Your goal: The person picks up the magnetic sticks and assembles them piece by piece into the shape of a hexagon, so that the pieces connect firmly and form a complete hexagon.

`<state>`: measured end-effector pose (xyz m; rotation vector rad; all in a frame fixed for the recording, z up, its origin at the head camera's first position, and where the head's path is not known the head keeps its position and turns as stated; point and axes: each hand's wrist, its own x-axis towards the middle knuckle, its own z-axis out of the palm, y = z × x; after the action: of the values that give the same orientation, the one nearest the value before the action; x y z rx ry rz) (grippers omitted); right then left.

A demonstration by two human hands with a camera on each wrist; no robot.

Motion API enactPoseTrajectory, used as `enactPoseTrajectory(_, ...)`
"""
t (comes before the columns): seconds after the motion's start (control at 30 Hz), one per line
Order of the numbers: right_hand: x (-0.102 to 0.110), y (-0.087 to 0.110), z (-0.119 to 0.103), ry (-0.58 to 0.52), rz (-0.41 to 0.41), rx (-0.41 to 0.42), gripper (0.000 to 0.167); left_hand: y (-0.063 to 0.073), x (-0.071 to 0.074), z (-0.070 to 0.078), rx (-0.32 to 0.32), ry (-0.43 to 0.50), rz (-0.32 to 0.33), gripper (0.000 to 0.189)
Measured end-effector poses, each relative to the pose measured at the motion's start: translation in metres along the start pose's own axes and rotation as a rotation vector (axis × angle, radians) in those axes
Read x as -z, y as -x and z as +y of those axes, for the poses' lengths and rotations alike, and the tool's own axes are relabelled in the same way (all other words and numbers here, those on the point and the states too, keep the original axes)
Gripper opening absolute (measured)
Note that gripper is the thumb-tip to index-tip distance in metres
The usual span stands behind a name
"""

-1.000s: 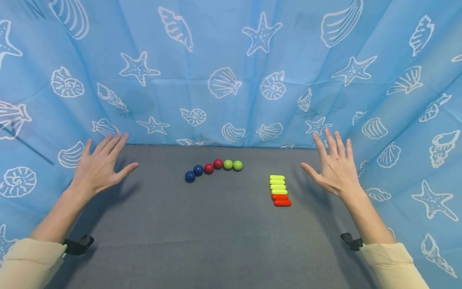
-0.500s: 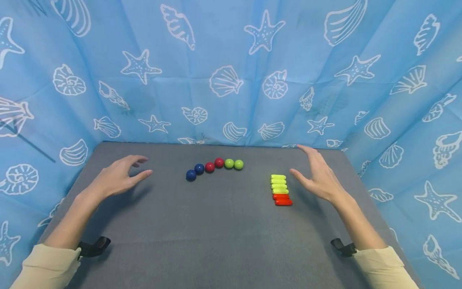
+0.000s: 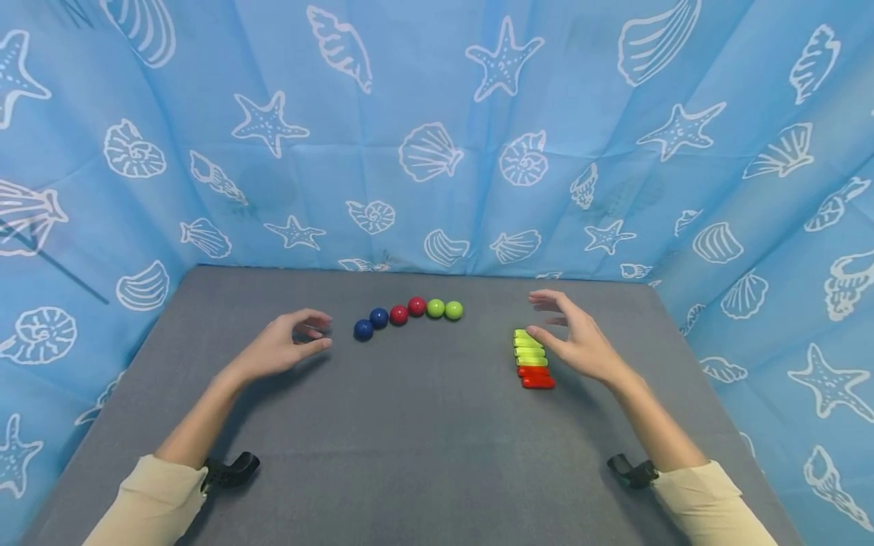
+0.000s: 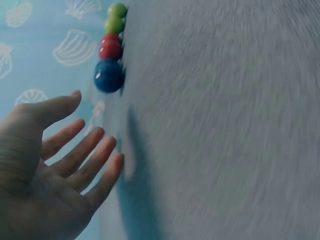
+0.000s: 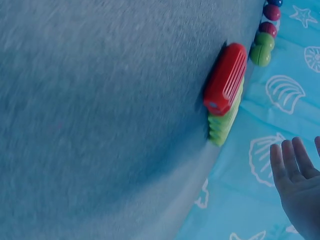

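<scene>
My left hand (image 3: 276, 349) hovers over the table just left of a curved row of glossy balls. The row runs from two blue balls (image 3: 363, 330) through two red balls (image 3: 399, 315) to two light green balls (image 3: 454, 310). Its fingers are relaxed and slightly bent, apart from the nearest blue ball (image 4: 109, 76). Above the right end of a stack of short sticks is my right hand (image 3: 580, 345), its thumb overlapping the top one in the head view. Several yellow-green sticks (image 3: 529, 353) lie side by side, with two red sticks (image 3: 538, 383) nearest me. Both hands hold nothing.
A grey cloth-covered table (image 3: 423, 455) lies under everything. Blue curtains (image 3: 437, 205) with white shells and starfish stand at the back and sides. Black straps (image 3: 232, 470) sit at both wrists, by the cream sleeves.
Both hands came inward and lower from spread, raised positions: the left moved right toward the blue balls, the right moved left over the sticks. Their fingers went from splayed to loosely bent.
</scene>
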<state>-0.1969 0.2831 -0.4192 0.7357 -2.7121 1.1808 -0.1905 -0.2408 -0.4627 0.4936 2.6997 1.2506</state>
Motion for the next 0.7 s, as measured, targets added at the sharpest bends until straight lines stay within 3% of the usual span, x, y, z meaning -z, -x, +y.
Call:
enactPoseTrajectory(0.2, -0.004, -0.004, 0.000, -0.168, -0.052, -0.055, 0.050, -0.014, -0.020, 0.002, 0.033, 0.097, 0.018, 0.049)
enactPoseTrajectory(0.3, -0.005, -0.005, -0.001, -0.224, -0.065, -0.069, 0.048, -0.020, -0.026, 0.006, 0.093, 0.135, 0.026, 0.050)
enactPoseTrajectory(0.43, -0.006, -0.007, -0.002, -0.253, -0.073, -0.094, 0.044, -0.027, -0.031, 0.011, 0.152, 0.199, 0.040, 0.050)
enactPoseTrajectory(0.7, -0.010, -0.011, 0.000, -0.274, -0.099, -0.123, 0.040, -0.036, -0.041, 0.011, 0.205, 0.278, 0.070, 0.051)
